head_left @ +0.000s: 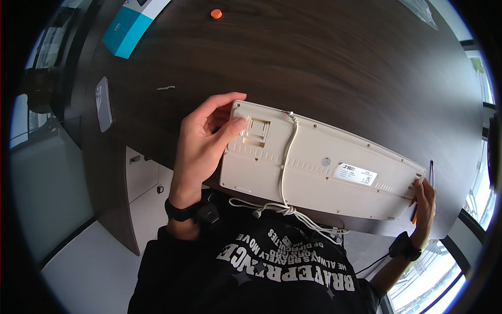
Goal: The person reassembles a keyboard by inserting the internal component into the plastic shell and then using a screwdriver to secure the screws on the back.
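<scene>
Keyboard (306,170), cream-coloured, is shown underside up at the centre and right of the frame, its long axis sloping down towards the right, over the near part of a dark worktop (314,63). The hands are set well apart and clamped on opposite ends: at the upper left corner by the left hand (206,133), its thumb pressed beside a recess (256,132); at the right end by the right hand (426,201), partly hidden. Whether the lower edge is supported by the worktop cannot be told. A pale cable (287,162) is led across the underside to a tied bundle (287,210) at lower centre. The step in hand is judged to be the holding or turning of the keyboard for inspection. For the next move, an even grip at both ends is called for, with the bundle kept from snagging.
</scene>
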Motion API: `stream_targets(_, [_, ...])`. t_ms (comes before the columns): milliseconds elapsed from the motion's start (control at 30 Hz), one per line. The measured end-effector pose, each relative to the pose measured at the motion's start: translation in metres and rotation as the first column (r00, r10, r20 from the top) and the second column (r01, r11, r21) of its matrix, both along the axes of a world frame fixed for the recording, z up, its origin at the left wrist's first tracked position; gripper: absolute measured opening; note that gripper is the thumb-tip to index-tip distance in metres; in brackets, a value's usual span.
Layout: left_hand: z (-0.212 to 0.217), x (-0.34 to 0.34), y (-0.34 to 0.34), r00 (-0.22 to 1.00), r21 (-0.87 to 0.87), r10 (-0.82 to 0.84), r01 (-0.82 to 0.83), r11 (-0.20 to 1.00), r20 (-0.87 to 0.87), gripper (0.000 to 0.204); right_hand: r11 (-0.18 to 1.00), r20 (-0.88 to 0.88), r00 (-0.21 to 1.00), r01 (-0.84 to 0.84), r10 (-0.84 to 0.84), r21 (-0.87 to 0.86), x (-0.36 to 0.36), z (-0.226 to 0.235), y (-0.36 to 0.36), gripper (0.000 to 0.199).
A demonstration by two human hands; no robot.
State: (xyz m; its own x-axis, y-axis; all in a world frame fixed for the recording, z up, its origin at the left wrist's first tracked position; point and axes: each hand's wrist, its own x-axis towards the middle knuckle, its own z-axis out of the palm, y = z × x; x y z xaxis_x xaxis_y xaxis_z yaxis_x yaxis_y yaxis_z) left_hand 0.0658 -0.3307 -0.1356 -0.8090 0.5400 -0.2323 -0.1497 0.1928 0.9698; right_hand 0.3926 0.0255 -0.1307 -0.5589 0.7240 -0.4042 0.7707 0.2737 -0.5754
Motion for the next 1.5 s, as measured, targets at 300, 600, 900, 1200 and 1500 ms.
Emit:
stream_targets(300, [-0.004,-0.011,0.007,0.995,-0.084,-0.044,0.037,0.996,-0.090,0.033,0.998,0.004,0.999,-0.054,0.054,0.023,-0.019,0.013,-0.018,0.046])
stream_targets(600, [0.007,-0.009,0.001,0.989,-0.026,-0.015,0.011,1.000,-0.145,0.035,0.999,-0.148,0.989,-0.014,0.020,0.041,-0.003,0.006,-0.024,0.051])
stream_targets(900, [0.005,-0.002,-0.009,0.991,0.036,0.003,0.002,0.999,-0.136,0.036,0.984,0.147,0.989,-0.029,0.003,0.174,-0.007,0.023,-0.018,0.036])
stream_targets(1200, [-0.003,0.000,-0.009,0.992,0.074,-0.004,0.013,0.997,-0.126,0.036,0.707,-0.009,0.877,-0.381,0.481,0.596,-0.115,0.064,-0.119,0.039])
stream_targets(1500, [-0.010,0.001,-0.006,0.994,-0.009,0.010,-0.011,1.000,-0.111,0.034,0.581,0.073,0.677,-0.677,0.732,0.452,-0.183,0.045,-0.156,0.079])
